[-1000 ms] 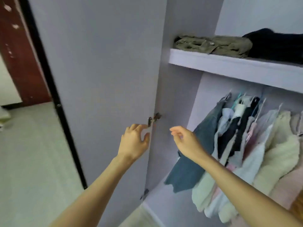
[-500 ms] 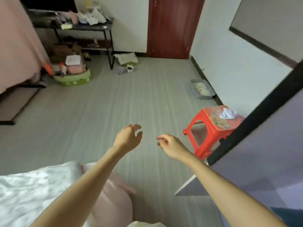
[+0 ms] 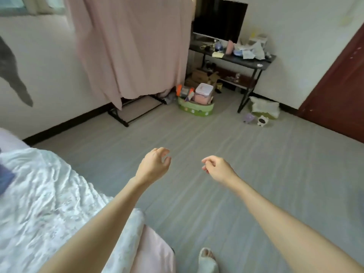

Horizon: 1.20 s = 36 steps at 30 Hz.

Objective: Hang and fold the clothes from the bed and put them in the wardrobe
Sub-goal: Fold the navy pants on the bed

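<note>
- Foot (image 3: 207, 260), in a pale slipper, bottom edge, on the grey floor (image 3: 256, 164).
- Bed (image 3: 45, 203), lower left: crumpled white floral cover; a dark blue cloth (image 3: 6, 177) lies at its left edge, only partly in view.
- Left hand (image 3: 153, 165), raised over the floor just beside the bed; fingers loosely curled, holding nothing.
- Right hand (image 3: 217, 168), near the left, apart from it; fingers loosely curled, holding nothing.
- Green basket (image 3: 197, 110) of containers, on the floor beyond.
- Pink curtain (image 3: 130, 46), hanging at the far wall.
- Black desk (image 3: 236, 60), cluttered, with a dark screen (image 3: 219, 21) behind it.
- Dark red door (image 3: 338, 91), far right.
</note>
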### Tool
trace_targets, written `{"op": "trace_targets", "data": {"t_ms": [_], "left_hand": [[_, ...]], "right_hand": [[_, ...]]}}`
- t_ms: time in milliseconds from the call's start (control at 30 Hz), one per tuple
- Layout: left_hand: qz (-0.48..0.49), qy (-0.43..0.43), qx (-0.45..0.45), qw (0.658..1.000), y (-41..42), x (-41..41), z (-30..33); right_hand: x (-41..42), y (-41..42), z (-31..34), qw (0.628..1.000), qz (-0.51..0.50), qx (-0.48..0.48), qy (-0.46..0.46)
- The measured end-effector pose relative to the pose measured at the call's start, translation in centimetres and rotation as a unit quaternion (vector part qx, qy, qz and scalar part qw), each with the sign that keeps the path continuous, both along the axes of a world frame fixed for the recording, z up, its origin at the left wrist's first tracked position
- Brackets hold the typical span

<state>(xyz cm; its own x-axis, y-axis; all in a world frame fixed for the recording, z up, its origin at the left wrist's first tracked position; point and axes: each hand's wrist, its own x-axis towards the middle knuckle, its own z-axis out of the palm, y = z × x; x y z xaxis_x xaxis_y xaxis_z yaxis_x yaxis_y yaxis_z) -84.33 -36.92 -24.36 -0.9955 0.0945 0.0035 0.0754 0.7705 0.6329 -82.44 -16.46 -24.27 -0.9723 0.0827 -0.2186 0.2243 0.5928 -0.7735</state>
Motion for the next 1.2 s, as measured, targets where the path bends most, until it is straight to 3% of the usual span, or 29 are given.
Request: {"op": "trace_targets", "data": {"t_ms": [200, 367, 533, 733, 967, 1200], "left_hand": [[0.150, 0.008, 0.052, 0.987, 0.3, -10.6, 0.4], [0.250, 0.014, 0.063, 0.966, -2.6, -14.0, 0.6], [0.416, 0.008, 0.052, 0.908, -12.0, -12.9, -0.1], [0.528, -0.011, 0.024, 0.849, -24.9, -13.6, -1.7], [0.597, -0.058, 0.060, 0.798, -39.1, -15.6, -4.0], [0.643, -0.109, 0.047, 0.757, -52.6, -16.0, -6.1]], "right_hand": [[-15.2, 0.2, 0.8, 0.993, 0.114, 0.005, 0.006], [-23.6, -5.6, 1.8, 0.972, 0.235, 0.028, 0.006], [-27.7, -16.8, 1.2, 0.920, 0.392, 0.022, -0.003], [-32.4, -30.3, -0.4, 0.858, 0.511, 0.051, 0.014], [-36.6, -48.9, -2.6, 0.792, 0.603, 0.098, 0.008], [-38.2, -63.6, -5.4, 0.767, 0.635, 0.093, -0.021]]}}
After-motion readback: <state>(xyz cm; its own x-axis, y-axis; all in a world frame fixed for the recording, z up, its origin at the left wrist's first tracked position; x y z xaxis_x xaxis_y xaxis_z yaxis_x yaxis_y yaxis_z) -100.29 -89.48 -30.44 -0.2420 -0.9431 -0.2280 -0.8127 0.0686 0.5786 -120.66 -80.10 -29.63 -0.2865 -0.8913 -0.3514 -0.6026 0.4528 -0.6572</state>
